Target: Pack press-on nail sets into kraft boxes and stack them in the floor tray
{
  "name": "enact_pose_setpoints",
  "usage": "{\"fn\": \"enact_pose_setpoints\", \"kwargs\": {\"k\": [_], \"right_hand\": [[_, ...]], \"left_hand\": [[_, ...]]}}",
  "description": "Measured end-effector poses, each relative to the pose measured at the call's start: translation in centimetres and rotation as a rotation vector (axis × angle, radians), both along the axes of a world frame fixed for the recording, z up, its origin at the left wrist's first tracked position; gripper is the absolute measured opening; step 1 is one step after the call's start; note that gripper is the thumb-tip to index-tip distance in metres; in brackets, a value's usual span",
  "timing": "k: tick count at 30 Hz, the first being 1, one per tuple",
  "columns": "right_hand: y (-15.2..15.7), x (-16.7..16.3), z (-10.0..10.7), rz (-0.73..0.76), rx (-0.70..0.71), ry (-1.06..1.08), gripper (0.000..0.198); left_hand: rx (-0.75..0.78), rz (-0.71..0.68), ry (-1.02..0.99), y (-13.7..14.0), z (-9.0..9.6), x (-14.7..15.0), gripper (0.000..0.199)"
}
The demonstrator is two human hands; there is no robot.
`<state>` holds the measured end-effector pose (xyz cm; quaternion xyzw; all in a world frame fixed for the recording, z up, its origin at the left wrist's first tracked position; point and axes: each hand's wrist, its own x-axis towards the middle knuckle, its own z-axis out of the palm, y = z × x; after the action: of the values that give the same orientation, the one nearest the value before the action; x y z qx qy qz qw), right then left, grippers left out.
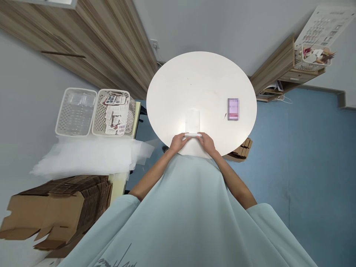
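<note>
A thin white sheet [193,120] lies flat near the front edge of the round table. Its near end forms a narrow white roll [193,135], lying crosswise; whether anything is inside cannot be seen. My left hand [178,142] is closed on the roll's left end, thumb below and fingers above. At the right end, my right hand [207,142] grips it the same way.
The white round table [200,70] bears a blurred pinkish-purple rectangle [233,109] on the right. To my left are two white baskets [94,111], one with printed cards, white plastic bags [89,155] and flattened cardboard boxes [55,211]. A carton [240,151] sits below right.
</note>
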<state>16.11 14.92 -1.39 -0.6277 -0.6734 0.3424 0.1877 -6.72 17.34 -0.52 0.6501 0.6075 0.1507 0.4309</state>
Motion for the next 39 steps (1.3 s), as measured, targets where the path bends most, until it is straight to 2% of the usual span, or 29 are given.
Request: {"fn": "enact_pose_setpoints", "kwargs": {"k": [4, 9, 14, 15, 17, 19, 21, 24, 28, 31, 35, 39], "right_hand": [[1.8, -0.2, 0.2, -0.074, -0.063, 0.029, 0.049], [3.2, -0.5, -0.4, -0.095, -0.037, 0.024, 0.044], [3.8, -1.2, -0.8, -0.131, -0.076, -0.085, 0.038], [3.9, -1.3, -0.7, -0.143, -0.079, -0.119, 0.036], [4.4, -1.4, -0.4, -0.167, -0.049, -0.184, 0.037], [5.0, -1.3, 0.0, -0.130, 0.033, -0.212, 0.046], [5.6, -1.2, 0.4, 0.011, 0.107, -0.201, 0.051], [5.9, -0.9, 0.6, 0.244, 0.105, -0.186, 0.055], [4.5, -0.3, 0.3, 0.320, 0.078, -0.202, 0.063], [2.0, 0.2, 0.0, 0.335, 0.102, -0.198, 0.060], [-1.6, 0.8, 0.2, 0.331, 0.085, -0.142, 0.057], [-2.8, 1.0, 0.8, 0.245, -0.001, -0.069, 0.049]], "left_hand": [[0.002, 0.032, 0.078, 1.2, 0.0, 0.4, 0.036], [-0.031, 0.071, 0.156, 2.6, -0.3, 1.5, 0.040], [-0.099, 0.119, 0.242, 3.6, -0.3, 2.5, 0.025], [-0.083, 0.142, 0.244, 3.7, -0.3, 2.7, 0.027], [0.001, 0.158, 0.242, 3.9, -0.3, 2.9, 0.045], [0.134, 0.077, 0.218, 4.2, -0.4, 3.0, 0.058], [0.231, -0.083, 0.173, 4.7, -0.6, 3.1, 0.057], [0.249, -0.267, 0.115, 5.3, -1.0, 3.1, 0.055], [0.254, -0.318, 0.087, 4.6, -1.3, 2.5, 0.060], [0.221, -0.331, 0.081, 2.5, -1.4, 1.6, 0.061], [0.149, -0.384, 0.024, -0.6, -1.6, 0.2, 0.075], [0.076, -0.270, -0.042, -1.6, -1.4, -0.4, 0.061]]}}
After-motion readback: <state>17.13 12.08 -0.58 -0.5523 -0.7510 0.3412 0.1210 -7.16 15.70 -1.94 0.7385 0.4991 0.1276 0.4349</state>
